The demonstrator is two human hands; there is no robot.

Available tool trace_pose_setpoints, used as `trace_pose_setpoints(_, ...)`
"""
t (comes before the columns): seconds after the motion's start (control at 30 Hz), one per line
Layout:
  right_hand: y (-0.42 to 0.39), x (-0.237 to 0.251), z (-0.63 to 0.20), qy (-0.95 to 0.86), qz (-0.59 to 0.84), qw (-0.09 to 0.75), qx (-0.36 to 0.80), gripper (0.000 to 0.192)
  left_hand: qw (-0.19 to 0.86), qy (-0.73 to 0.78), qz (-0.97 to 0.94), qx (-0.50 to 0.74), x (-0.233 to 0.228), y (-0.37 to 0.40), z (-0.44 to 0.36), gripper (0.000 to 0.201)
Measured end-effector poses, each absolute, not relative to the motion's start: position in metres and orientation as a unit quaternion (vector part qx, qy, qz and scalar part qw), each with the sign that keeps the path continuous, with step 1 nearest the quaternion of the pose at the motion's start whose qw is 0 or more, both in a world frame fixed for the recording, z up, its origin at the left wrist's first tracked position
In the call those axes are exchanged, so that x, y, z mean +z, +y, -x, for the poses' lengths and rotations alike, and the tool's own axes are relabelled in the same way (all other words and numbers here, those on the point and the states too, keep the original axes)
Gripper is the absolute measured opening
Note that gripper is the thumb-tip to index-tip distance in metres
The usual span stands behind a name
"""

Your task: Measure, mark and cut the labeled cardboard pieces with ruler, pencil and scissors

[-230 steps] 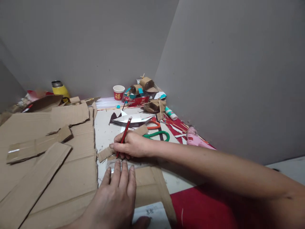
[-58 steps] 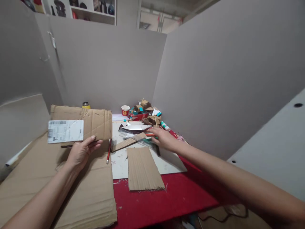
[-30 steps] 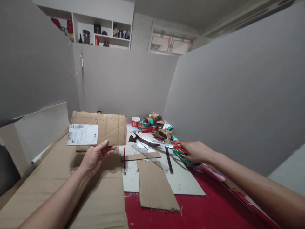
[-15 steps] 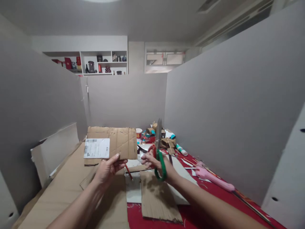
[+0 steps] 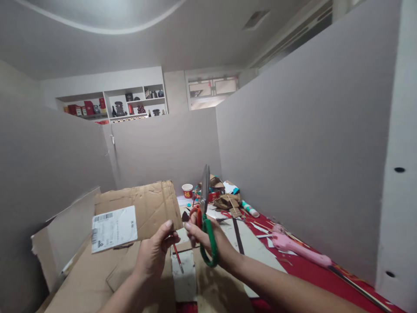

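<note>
Cardboard piece (image 5: 148, 208) in left hand (image 5: 153, 254), scissors (image 5: 206, 213) in right hand (image 5: 203, 234), handles part hidden.

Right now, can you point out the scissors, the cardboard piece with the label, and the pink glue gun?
scissors (image 5: 205, 191): head view, on the shut blades, pointing up.
cardboard piece (image 5: 153, 204): head view, on its bare brown face, right of the white label.
pink glue gun (image 5: 298, 250): head view, on its body.

Matt cardboard sheet (image 5: 153, 208); seemingly plastic-handled scissors (image 5: 206, 217)
</note>
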State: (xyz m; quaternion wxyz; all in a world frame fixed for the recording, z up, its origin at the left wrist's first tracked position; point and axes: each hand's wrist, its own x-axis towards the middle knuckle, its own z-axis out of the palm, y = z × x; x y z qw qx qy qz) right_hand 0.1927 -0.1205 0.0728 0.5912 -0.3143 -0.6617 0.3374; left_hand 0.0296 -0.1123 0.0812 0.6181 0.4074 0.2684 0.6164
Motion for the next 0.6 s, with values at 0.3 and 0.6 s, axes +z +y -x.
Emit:
trace_pose_setpoints(0.3, -0.133, 0.031, -0.226, -0.64, 0.394, 0.492, 0.439, 0.057, 0.597, 0.238, -0.355, 0.679, 0.134, -0.125, -0.045, 0.036)
trace_pose_setpoints(0.6, -0.147, 0.046, -0.227, -0.777, 0.344, 0.444, 0.284, 0.068, 0.597, 0.242, -0.348, 0.681, 0.132, -0.122, -0.056, 0.037)
